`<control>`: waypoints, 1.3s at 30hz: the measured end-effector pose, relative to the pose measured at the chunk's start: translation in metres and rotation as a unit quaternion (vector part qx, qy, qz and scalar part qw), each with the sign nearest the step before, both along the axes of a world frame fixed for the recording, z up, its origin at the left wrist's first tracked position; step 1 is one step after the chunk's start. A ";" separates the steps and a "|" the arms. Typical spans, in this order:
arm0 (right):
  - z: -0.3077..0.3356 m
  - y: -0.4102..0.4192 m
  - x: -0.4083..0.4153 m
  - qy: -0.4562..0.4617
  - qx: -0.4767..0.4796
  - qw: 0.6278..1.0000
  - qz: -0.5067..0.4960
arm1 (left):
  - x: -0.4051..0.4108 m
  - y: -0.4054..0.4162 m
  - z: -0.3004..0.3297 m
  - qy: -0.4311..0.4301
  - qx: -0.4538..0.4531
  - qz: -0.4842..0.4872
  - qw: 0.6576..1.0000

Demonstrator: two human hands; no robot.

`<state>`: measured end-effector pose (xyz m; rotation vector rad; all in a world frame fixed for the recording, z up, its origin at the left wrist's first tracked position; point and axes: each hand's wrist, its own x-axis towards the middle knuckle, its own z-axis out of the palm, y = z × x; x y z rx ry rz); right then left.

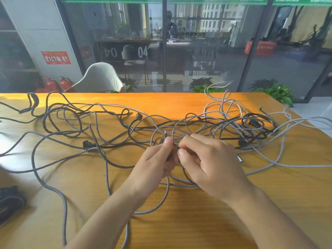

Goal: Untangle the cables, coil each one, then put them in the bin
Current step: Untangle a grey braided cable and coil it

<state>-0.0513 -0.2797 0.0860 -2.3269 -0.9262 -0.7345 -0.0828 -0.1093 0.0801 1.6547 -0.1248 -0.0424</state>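
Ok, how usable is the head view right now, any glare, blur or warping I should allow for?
Head view: the hands, left hand and right hand, and the cables between them are sharp; sunlight washes out the table at left; the left edge is blurred; the wide lens bows the table's far edge; the glass wall shows reflections.
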 end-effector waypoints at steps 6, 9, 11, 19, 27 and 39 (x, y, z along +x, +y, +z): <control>0.001 0.003 -0.005 0.023 -0.019 0.999 0.035 | 0.000 0.002 0.003 -0.011 -0.013 0.044 0.999; -0.002 0.010 -0.010 0.047 -0.028 0.997 0.060 | -0.002 -0.001 0.005 -0.015 -0.025 0.026 0.999; -0.004 0.013 -0.012 0.059 -0.021 0.995 0.071 | -0.002 0.000 0.005 -0.019 -0.035 0.029 0.999; -0.006 0.017 -0.016 0.276 -0.055 0.942 0.183 | 0.003 0.014 0.005 -0.041 -0.123 0.057 0.990; -0.005 0.009 -0.005 0.358 -0.075 0.910 0.194 | 0.002 0.018 0.011 -0.033 -0.246 -0.018 0.969; 0.004 -0.047 0.038 0.287 -0.038 0.957 0.007 | -0.001 0.030 0.016 0.036 -0.282 -0.181 0.941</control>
